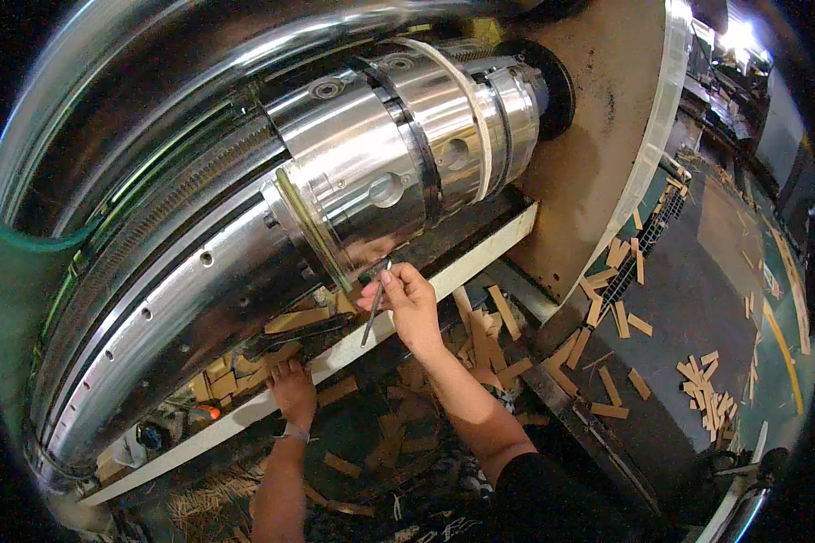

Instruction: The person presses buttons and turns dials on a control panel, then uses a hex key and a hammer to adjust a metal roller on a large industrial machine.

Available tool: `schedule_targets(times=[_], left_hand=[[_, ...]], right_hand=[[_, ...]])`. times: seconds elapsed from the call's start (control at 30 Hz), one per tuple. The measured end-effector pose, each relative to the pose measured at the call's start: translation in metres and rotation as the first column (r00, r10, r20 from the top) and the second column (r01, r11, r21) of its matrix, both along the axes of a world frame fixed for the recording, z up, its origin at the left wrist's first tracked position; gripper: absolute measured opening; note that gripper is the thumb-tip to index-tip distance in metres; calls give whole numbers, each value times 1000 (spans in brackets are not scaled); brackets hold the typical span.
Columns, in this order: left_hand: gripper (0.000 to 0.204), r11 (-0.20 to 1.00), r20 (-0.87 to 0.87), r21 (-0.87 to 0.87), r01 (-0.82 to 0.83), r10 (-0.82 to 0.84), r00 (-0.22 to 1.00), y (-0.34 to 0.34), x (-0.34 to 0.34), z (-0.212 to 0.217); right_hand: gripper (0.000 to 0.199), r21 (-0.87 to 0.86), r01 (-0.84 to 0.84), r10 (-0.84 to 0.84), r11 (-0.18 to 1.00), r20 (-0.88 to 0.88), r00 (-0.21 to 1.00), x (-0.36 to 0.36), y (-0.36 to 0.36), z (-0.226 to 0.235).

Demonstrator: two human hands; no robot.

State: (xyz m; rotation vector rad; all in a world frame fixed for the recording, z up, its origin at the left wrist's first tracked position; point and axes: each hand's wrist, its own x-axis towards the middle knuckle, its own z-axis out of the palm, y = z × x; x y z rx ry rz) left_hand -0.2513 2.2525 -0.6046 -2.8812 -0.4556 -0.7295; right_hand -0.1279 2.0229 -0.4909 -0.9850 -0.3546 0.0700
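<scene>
Two bare hands are seen at a large polished steel drum (199, 299), lying on its side across the frame. A thin metal tool (375, 303), likely a hex key or pick, is pinched in the right hand (407, 303), fingers clenched around its upper end. The tool is held near upright, top tip up at 12 o'clock against the lower edge of the hub (380, 172), the stepped shiny cylinder projecting from the drum; the raised grip seems chosen so the tip can be worked into the seam by the brass-coloured ring (310, 226). The left hand (292, 391) is placed at 7 o'clock from the right one, palm down, fingers curled over the white rail (335, 357) that runs below the drum, apparently for bracing; nothing is seen held in it, though the fingertips are hidden behind the rail edge. A band is worn on that wrist. Wood offcuts (480, 335) are scattered just behind the rail and, at 3 o'clock, over the dark floor (688, 299). A brown panel (598, 109) is seen at 1 o'clock behind the hub. A small orange item at 8 o'clock is too blurred to identify.
</scene>
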Motion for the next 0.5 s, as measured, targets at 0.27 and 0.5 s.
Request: schedule_targets(times=[0.27, 0.5], left_hand=[[40, 994, 9, 110, 18, -19, 1000, 24, 2, -28], [36, 983, -44, 170, -65, 73, 996, 15, -1, -19]], right_hand=[[20, 196, -92, 114, 976, -105, 988, -5, 13, 13], [27, 104, -118, 132, 988, -136, 982, -9, 11, 20]])
